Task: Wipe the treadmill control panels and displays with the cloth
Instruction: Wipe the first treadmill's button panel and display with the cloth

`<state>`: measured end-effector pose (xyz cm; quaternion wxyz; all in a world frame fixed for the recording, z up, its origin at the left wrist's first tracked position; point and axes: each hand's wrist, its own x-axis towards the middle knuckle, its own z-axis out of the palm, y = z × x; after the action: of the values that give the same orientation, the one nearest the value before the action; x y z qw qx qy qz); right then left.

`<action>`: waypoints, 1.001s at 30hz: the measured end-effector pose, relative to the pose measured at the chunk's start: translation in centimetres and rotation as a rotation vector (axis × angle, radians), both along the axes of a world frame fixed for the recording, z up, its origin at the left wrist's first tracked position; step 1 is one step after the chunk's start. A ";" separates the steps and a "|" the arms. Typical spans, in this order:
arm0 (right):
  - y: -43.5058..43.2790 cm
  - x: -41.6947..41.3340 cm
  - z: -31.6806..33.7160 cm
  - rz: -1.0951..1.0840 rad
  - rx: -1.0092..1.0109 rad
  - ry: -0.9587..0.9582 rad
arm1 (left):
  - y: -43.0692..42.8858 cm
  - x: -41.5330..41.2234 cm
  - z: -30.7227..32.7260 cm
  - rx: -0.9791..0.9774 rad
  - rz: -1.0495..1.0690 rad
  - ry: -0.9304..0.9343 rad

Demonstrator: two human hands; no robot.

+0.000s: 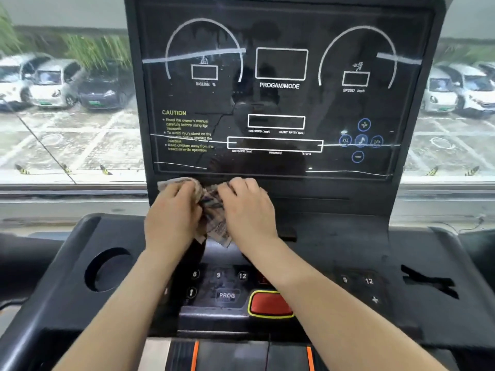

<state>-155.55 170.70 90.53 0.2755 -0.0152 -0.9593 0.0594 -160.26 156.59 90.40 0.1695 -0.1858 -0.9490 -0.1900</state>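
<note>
A crumpled checked cloth (214,210) is bunched between both hands just below the treadmill's black display (278,103). My left hand (174,212) grips its left part, fingers curled over the fabric. My right hand (249,207) holds the right part, its fingers bent onto the cloth near the display's lower edge. A loose corner of the cloth hangs down between my wrists. The dark screen shows white dials, boxes and yellow caution text, with streaks across it. Below my forearms lies the button panel (227,293) with numbered keys and a PROG key.
A red stop button (270,303) with a yellow rim sits under my right forearm. A round cup holder (107,269) is at the left of the console, more keys (359,281) at the right. Behind the treadmill a window looks onto parked cars (53,84).
</note>
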 end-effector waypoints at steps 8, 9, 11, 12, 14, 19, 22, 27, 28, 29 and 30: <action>0.0 0.3 0.0 -0.003 -0.027 -0.018 | -4.0 3.4 -3.2 0.253 0.236 -0.375; -0.8 0.4 -0.1 -0.035 -0.031 -0.030 | -4.8 3.2 -3.7 0.269 0.250 -0.313; -2.1 0.5 -0.7 -0.050 -0.005 -0.076 | -5.8 2.6 -4.5 0.293 0.308 -0.236; -2.6 0.2 -1.2 -0.044 0.019 -0.088 | -5.9 2.5 -4.9 0.288 0.336 -0.239; -4.1 -0.8 -2.1 0.004 0.063 -0.051 | -5.8 2.9 -5.6 0.169 0.335 -0.208; -5.1 -2.1 -2.8 0.259 0.180 0.048 | -6.0 3.2 -6.2 0.025 0.303 -0.183; -0.1 -0.1 -3.2 0.336 0.267 0.072 | -6.2 3.4 -6.3 0.049 0.280 -0.186; -1.9 0.7 -4.2 0.158 0.119 -0.044 | -6.2 3.3 -6.4 0.096 0.275 -0.183; -4.0 0.7 -4.5 0.204 0.102 -0.087 | -6.3 3.3 -6.3 0.106 0.285 -0.185; -5.9 0.8 -4.8 0.274 0.081 -0.133 | -6.4 3.2 -6.3 0.113 0.290 -0.186; -7.1 1.0 -4.9 0.329 0.062 -0.172 | -6.5 3.2 -6.3 0.117 0.281 -0.185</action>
<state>-154.51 163.55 85.60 0.1791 0.1455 -0.9703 0.0724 -157.07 150.08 84.13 0.1168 -0.0231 -0.9645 -0.2356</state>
